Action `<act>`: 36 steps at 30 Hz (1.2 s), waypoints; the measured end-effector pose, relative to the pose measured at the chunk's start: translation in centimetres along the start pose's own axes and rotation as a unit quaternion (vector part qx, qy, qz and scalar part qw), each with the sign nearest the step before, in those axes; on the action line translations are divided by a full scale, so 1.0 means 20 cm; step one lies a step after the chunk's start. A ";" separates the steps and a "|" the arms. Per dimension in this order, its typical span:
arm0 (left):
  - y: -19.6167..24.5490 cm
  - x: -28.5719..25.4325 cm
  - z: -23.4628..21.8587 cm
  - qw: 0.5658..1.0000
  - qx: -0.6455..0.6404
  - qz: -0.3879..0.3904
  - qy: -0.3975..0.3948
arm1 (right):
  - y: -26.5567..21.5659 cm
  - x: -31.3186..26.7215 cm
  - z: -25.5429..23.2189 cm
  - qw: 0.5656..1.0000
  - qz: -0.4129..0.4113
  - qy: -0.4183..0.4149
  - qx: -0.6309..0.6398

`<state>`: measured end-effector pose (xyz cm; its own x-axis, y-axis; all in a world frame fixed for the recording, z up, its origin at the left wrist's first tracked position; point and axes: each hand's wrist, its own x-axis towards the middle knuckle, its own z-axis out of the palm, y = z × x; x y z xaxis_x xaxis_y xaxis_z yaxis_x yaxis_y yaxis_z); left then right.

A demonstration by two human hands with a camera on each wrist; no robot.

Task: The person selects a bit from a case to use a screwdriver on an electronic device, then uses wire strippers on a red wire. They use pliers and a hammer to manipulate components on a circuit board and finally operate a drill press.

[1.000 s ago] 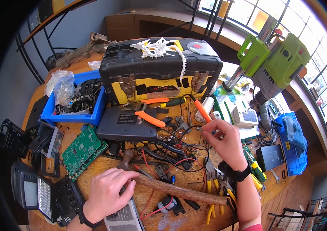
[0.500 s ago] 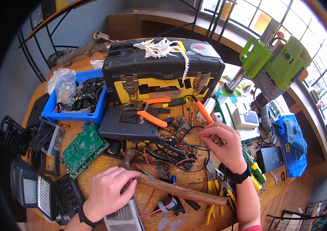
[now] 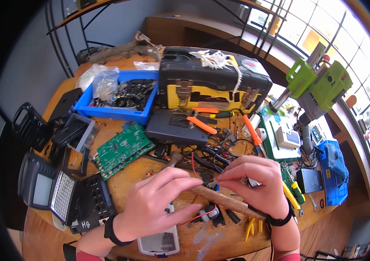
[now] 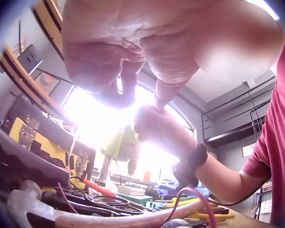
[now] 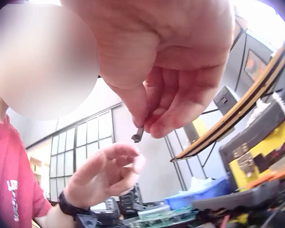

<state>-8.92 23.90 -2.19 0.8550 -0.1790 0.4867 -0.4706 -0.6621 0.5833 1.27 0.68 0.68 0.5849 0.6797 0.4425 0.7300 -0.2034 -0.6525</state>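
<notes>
We see a small dark piece [image 5: 138, 136] pinched between the thumb and fingertips of the right hand [image 3: 254, 182], over the near middle of the bench [image 3: 126, 189]. That grip is narrow, presumably because the piece is too slight for a whole-hand hold; only its end pokes out below the fingertips, so we cannot tell what it is. The left hand [image 3: 152, 206] is just to the left, its fingers loosely bent with the thumb apart; we see nothing in its grip, and so near a spot perhaps leaves it free to steady the piece.

Both hands are raised above the hammer [image 3: 226, 200], which lies slantwise beneath them, head to the far left and handle end to the near right. We judge that lifting the piece clear of the clutter makes it easier to see.

Farther off, the orange-handled pliers [image 3: 202, 125] rest partly on a flat dark box [image 3: 172, 126], likely for want of bare wood. To the far left, a blue tray [image 3: 111, 114] keeps loose dark parts together, and the bulky toolbox [image 3: 176, 61] stands at the far side, seemingly to spare the near working space.
</notes>
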 end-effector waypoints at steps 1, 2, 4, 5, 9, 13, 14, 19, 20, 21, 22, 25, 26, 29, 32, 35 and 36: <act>0.02 0.00 -0.01 1.000 -0.022 0.010 0.012 | -0.03 0.00 0.04 1.000 -0.007 0.003 0.013; 0.02 -0.01 -0.01 0.998 -0.054 0.021 0.026 | -0.07 0.00 0.07 1.000 -0.003 0.008 0.011; 0.02 -0.03 -0.04 0.997 -0.054 0.029 0.041 | -0.14 0.00 0.11 1.000 -0.005 0.010 0.009; 0.02 -0.04 -0.06 0.996 -0.058 0.039 0.047 | -0.16 0.01 0.13 0.999 0.011 0.026 0.025; 0.04 -0.04 -0.12 0.994 -0.077 0.030 0.073 | -0.23 0.02 0.19 0.993 0.069 0.059 0.074; 0.08 -0.04 -0.19 0.991 -0.108 -0.045 0.059 | -0.25 0.05 0.25 0.975 0.131 0.076 0.160; 0.08 -0.04 -0.20 0.992 -0.103 -0.043 0.061 | -0.26 0.07 0.25 0.981 0.119 0.057 0.141; 0.06 -0.03 -0.19 0.987 -0.130 -0.075 0.053 | -0.25 0.08 0.24 0.988 0.094 0.012 0.120; 0.05 -0.03 -0.19 0.988 -0.128 -0.074 0.048 | -0.25 0.08 0.23 0.988 0.096 0.017 0.122; 0.05 -0.03 -0.19 0.987 -0.126 -0.085 0.050 | -0.25 0.08 0.23 0.990 0.087 0.037 0.106; 0.05 -0.02 -0.19 0.986 -0.123 -0.096 0.051 | -0.25 0.08 0.23 0.991 0.080 0.057 0.089; 0.03 -0.01 -0.17 0.980 -0.145 -0.135 0.022 | -0.19 0.07 0.23 0.997 -0.030 0.064 -0.032; 0.00 -0.02 -0.15 0.978 -0.155 -0.134 0.024 | -0.17 0.08 0.24 0.992 -0.063 0.083 -0.068; -0.03 -0.01 -0.16 0.981 -0.124 -0.149 -0.029 | -0.14 0.07 0.25 0.990 -0.080 0.080 -0.082; -0.05 -0.01 -0.15 0.987 -0.090 -0.129 -0.016 | -0.14 0.06 0.27 0.996 -0.054 0.062 -0.047; -0.08 -0.02 -0.16 0.989 -0.094 -0.116 -0.022 | -0.13 0.06 0.28 0.999 -0.036 0.037 -0.007; -0.09 -0.02 -0.17 0.992 -0.080 -0.092 -0.025 | -0.13 0.06 0.29 0.999 -0.028 0.035 0.005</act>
<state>-9.19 27.65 -1.17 0.9372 -0.1040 0.3329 -0.3314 -0.5629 0.7572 -1.96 6.14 -0.60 0.5674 0.6384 0.5201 0.7587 -0.1598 -0.6315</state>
